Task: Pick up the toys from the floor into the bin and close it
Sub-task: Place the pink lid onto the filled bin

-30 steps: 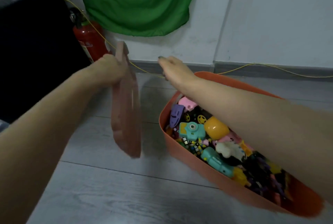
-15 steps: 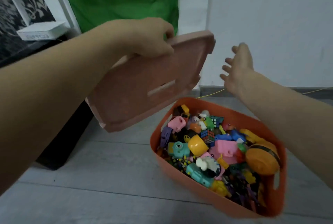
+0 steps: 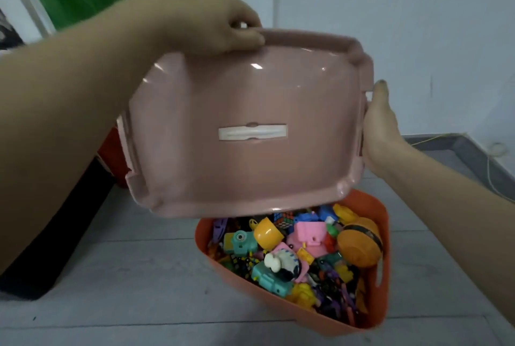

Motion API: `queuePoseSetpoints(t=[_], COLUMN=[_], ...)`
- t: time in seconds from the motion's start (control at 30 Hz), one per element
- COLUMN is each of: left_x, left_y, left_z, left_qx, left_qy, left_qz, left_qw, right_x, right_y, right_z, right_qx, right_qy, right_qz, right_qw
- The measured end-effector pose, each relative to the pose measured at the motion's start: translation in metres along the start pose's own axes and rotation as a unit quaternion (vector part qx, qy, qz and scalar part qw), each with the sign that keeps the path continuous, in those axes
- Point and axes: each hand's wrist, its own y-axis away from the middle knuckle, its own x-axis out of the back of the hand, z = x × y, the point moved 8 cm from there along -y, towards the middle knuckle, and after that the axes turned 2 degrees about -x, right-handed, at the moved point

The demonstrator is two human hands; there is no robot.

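Swung level since earlier, the pink lid hung above the toy-filled bin on the grey floor, left hand gripping its far edge, right hand clasping its side.

Glossy smooth plastic lid; matt plastic bin; wood-look floor.

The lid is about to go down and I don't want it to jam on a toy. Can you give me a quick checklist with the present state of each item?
1. Left hand grips the far edge of the lid: ok.
2. Right hand supports the lid's right side: ok.
3. Lid lined up with the bin: not ok, it is held above, tilted and offset to the left.
4. Toys below the rim: cannot tell; the orange burger toy sits high.
5. Bin's far rim clear: cannot tell, lid hides it.
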Motion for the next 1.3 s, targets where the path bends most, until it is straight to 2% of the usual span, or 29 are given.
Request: queuePoseSetpoints(t=[0.1, 0.27, 0.37, 0.43, 0.5, 0.57, 0.63, 0.67, 0.73, 0.9, 1.0, 1.17, 1.3], left_x=[-0.057, -0.152, -0.211, -0.242, -0.267, -0.287, -0.302, -0.307, -0.312, -0.300, -0.287, -0.317, -0.334], left_y=[-0.007, -0.003, 0.016, 0.037, 0.060, 0.083, 0.100, 0.104, 0.103, 0.088, 0.064, 0.055, 0.059], left_z=[-0.011, -0.003, -0.001, -0.011, -0.031, -0.053, -0.066, -0.068, -0.071, -0.080, -0.077, -0.073, -0.085], left_qx=[0.032, 0.052, 0.108, 0.164, 0.232, 0.295, 0.324, 0.325, 0.304, 0.296, 0.286, 0.306, 0.329], left_qy=[0.055, 0.100, 0.125, 0.097, 0.076, 0.104, 0.155, 0.168, 0.150, 0.131, 0.141, 0.160, 0.172], left_qz=[-0.004, 0.022, -0.047, -0.103, -0.160, -0.217, -0.245, -0.246, -0.221, -0.107, -0.046, -0.091, -0.118], left_qw=[0.998, 0.993, 0.985, 0.976, 0.956, 0.925, 0.901, 0.897, 0.914, 0.940, 0.947, 0.934, 0.921], right_x=[0.024, 0.043, 0.063, 0.082, 0.104, 0.116, 0.120, 0.119, 0.116, 0.112, 0.117, 0.110, 0.111], right_y=[0.013, 0.051, 0.061, 0.066, 0.065, 0.067, 0.067, 0.068, 0.068, 0.053, 0.047, 0.044, 0.037], right_z=[0.009, 0.042, 0.088, 0.111, 0.127, 0.141, 0.158, 0.165, 0.170, 0.159, 0.151, 0.170, 0.176], right_qx=[-0.021, -0.013, -0.072, -0.083, -0.050, -0.044, -0.051, -0.052, -0.047, -0.025, -0.025, -0.062, -0.056], right_qy=[0.128, 0.235, 0.228, 0.243, 0.287, 0.322, 0.313, 0.300, 0.275, 0.255, 0.253, 0.279, 0.289], right_qz=[0.036, -0.001, 0.014, 0.052, 0.093, 0.123, 0.142, 0.152, 0.174, 0.159, 0.176, 0.135, 0.132], right_qw=[0.991, 0.972, 0.971, 0.965, 0.952, 0.938, 0.938, 0.940, 0.944, 0.954, 0.951, 0.949, 0.947])
